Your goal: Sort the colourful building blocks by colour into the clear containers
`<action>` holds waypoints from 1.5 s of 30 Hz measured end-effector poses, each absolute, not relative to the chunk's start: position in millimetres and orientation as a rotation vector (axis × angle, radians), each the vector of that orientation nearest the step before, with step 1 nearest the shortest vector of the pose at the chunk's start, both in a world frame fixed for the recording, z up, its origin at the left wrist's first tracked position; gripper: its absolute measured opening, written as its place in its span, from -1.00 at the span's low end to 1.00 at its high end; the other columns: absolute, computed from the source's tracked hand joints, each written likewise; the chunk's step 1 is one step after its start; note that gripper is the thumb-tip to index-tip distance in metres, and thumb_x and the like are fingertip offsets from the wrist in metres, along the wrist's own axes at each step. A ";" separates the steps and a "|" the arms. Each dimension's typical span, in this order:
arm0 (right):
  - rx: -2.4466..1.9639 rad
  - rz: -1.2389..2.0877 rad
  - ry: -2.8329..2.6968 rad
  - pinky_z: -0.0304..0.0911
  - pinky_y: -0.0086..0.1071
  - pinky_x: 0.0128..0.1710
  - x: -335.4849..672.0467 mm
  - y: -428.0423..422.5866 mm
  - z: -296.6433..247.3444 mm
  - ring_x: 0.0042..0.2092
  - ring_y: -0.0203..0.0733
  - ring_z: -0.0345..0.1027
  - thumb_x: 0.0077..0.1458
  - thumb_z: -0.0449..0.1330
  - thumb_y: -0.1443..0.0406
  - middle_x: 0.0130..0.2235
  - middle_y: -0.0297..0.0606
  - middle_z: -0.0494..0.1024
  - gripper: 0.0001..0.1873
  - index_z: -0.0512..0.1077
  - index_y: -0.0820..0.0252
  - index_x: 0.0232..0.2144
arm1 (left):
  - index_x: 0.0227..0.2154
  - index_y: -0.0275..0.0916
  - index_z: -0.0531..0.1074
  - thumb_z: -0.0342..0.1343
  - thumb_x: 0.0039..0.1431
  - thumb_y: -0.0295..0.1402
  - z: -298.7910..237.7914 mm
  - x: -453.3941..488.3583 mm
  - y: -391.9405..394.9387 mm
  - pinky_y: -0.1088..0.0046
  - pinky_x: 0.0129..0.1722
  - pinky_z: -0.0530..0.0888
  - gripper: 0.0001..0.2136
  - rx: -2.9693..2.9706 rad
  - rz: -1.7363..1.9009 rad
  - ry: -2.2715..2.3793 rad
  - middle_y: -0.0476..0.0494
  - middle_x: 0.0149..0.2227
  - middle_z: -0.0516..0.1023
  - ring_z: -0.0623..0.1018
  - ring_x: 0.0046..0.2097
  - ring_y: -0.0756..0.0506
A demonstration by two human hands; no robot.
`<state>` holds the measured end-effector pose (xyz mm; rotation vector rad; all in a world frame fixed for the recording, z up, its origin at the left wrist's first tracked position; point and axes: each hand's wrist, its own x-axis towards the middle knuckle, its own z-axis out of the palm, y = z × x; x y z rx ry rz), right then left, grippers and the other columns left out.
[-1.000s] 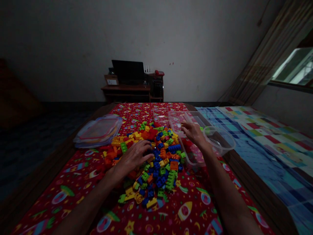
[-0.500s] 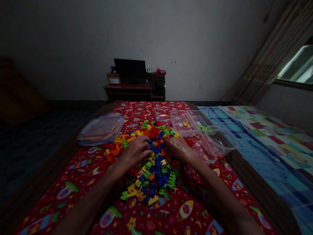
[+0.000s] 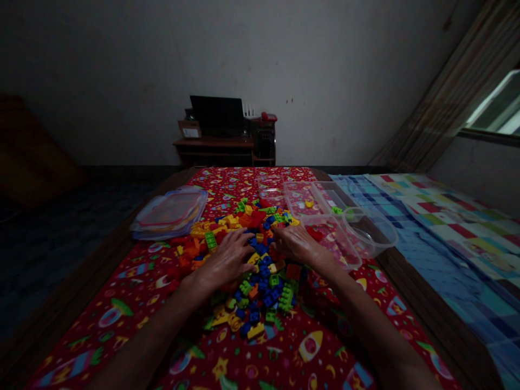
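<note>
A pile of mixed toy building bricks (image 3: pixel 264 281) in blue, green, yellow, orange and red lies on the red patterned cloth (image 3: pixel 134 325). My left hand (image 3: pixel 231 254) rests over the left part of the pile, thumb and fingers apart, with nothing visible in it. At the pile's right side, my right hand (image 3: pixel 298 244) has its fingers bent down and drawn together among the bricks. Whatever those fingertips hold is hidden. Near the left hand lies a green brick (image 3: pixel 210 240). A large green brick (image 3: pixel 286 297) sits below the right hand.
Clear plastic containers stand to the right, among them a round tub (image 3: pixel 377 238) and a box holding a yellow piece (image 3: pixel 309 203). Stacked plastic lids (image 3: pixel 170 214) lie at left. A bed (image 3: pixel 439 233) borders the table's right side; a desk with a monitor (image 3: pixel 217 115) stands behind.
My left hand has shifted slightly down and toward the right over the pile, its fingers spread a little more. My right hand stays almost in place. The view has tilted very slightly.
</note>
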<state>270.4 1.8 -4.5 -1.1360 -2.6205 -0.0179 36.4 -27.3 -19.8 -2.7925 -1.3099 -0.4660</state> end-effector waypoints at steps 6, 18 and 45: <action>-0.985 0.150 -2.621 -0.07 -0.43 -0.43 264.7 -6.1 8.3 -0.41 -0.29 0.25 0.15 0.12 0.27 -0.43 -0.28 0.47 -0.74 0.36 0.22 -0.10 | -0.41 -0.22 0.51 0.20 0.06 -0.35 -22.9 33.2 -15.5 0.05 0.12 0.28 -0.93 -2.831 -0.602 -1.269 -0.22 0.02 0.43 0.29 0.15 -0.28; -0.876 0.156 -2.620 -0.08 -0.45 -0.46 262.9 -7.0 1.6 -0.46 -0.36 0.16 0.22 0.04 0.24 -0.46 -0.33 0.44 -0.81 0.39 0.22 -0.26 | -0.43 -0.17 0.58 0.09 0.16 -0.23 -16.3 43.9 -9.8 0.12 0.06 0.39 -0.79 -2.865 -0.933 -1.465 -0.19 -0.07 0.53 0.42 0.07 -0.21; -1.390 -0.120 -2.514 0.03 -0.41 -0.38 300.3 -5.7 13.8 -0.39 -0.25 0.22 0.05 0.12 0.41 -0.42 -0.21 0.47 -0.91 0.44 0.22 -0.41 | -0.23 -0.21 0.42 0.11 0.14 -0.34 -13.2 48.4 -26.1 0.31 -0.04 0.42 -0.86 -2.922 -0.820 -1.394 -0.16 -0.15 0.49 0.46 -0.06 -0.14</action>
